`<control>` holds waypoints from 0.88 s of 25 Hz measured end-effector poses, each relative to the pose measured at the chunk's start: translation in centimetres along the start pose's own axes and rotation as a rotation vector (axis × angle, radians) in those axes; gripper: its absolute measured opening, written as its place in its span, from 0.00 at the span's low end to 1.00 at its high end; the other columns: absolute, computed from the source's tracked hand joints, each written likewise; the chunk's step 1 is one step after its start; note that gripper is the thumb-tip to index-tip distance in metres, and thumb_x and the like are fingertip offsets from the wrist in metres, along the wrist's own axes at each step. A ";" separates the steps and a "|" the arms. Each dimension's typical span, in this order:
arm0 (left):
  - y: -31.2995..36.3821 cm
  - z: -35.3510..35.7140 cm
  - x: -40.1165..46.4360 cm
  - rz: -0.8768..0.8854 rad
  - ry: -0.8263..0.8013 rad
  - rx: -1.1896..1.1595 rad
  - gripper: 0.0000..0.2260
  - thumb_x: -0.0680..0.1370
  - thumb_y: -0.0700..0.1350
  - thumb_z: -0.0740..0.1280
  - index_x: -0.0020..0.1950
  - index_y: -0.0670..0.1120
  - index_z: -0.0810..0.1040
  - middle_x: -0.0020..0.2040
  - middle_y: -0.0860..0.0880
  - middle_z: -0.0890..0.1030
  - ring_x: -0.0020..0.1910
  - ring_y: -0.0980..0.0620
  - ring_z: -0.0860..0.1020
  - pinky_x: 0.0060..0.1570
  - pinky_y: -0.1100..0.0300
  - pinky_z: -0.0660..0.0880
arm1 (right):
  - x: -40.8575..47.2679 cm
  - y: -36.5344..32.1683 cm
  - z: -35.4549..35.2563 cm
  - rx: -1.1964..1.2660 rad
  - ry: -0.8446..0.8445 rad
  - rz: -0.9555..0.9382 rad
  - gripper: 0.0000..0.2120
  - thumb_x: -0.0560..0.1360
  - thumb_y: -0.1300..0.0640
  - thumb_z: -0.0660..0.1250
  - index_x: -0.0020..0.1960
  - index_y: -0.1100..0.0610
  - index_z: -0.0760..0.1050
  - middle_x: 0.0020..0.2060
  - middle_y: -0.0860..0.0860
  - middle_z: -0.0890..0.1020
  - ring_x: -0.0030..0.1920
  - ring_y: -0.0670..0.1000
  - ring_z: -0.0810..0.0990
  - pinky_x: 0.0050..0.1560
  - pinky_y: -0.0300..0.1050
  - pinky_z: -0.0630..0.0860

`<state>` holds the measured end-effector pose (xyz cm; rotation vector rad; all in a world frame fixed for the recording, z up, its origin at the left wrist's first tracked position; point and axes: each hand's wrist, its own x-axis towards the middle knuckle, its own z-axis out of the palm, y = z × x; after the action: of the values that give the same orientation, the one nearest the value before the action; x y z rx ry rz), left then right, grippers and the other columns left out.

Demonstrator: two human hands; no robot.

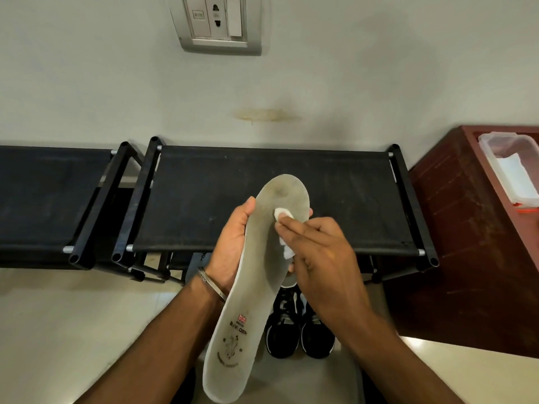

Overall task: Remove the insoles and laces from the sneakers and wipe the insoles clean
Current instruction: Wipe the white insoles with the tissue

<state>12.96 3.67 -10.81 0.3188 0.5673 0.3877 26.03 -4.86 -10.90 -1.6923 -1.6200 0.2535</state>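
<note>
A long grey insole (256, 275) with a small flag print and dark lettering near its heel is held up in front of me, toe end pointing away. My left hand (230, 246) grips its left edge, thumb over the rim and fingertips showing behind the right edge. My right hand (318, 252) presses a small white wipe (281, 214) against the forefoot with straight fingers, part of the wipe showing under the palm. A pair of black sneakers (300, 330) with white soles and laces stands on the floor below, partly hidden by the insole and my right arm.
A black fabric shoe rack (335, 193) stands against the wall straight ahead, a second one (43, 199) to its left. A dark red wooden cabinet (455, 228) at right carries a clear plastic box (510, 170) with white wipes. A wall socket plate (218, 21) sits above.
</note>
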 end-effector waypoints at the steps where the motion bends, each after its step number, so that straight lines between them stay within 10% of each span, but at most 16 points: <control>1: -0.2 0.1 -0.3 0.002 -0.016 0.011 0.32 0.79 0.64 0.50 0.73 0.43 0.69 0.71 0.42 0.72 0.67 0.44 0.73 0.60 0.48 0.74 | -0.1 0.0 0.0 0.001 -0.019 0.021 0.22 0.71 0.71 0.69 0.64 0.60 0.78 0.57 0.49 0.80 0.56 0.36 0.73 0.59 0.33 0.75; 5: -0.3 0.8 -0.3 0.005 0.048 0.056 0.29 0.78 0.63 0.52 0.58 0.45 0.83 0.56 0.42 0.82 0.50 0.44 0.80 0.48 0.50 0.75 | 0.5 0.6 0.0 -0.122 0.047 0.087 0.19 0.74 0.66 0.67 0.64 0.59 0.79 0.58 0.56 0.81 0.57 0.34 0.68 0.61 0.19 0.62; 10: -0.4 1.1 -0.4 0.010 0.097 0.073 0.28 0.77 0.63 0.55 0.61 0.44 0.81 0.59 0.42 0.80 0.51 0.44 0.80 0.52 0.48 0.74 | 0.4 0.1 0.2 -0.166 0.037 0.003 0.22 0.70 0.69 0.73 0.63 0.60 0.79 0.58 0.54 0.83 0.54 0.42 0.71 0.52 0.35 0.78; 22: -0.8 1.6 -0.6 0.005 0.120 0.080 0.28 0.76 0.62 0.58 0.62 0.43 0.80 0.59 0.41 0.79 0.56 0.44 0.78 0.58 0.52 0.72 | 0.3 -0.9 0.9 -0.094 0.071 -0.005 0.16 0.77 0.61 0.62 0.62 0.60 0.80 0.57 0.55 0.82 0.56 0.35 0.67 0.58 0.21 0.67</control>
<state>13.62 2.34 -9.56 0.3758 0.7011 0.3917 24.82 -4.29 -10.83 -1.7477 -1.6052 0.1152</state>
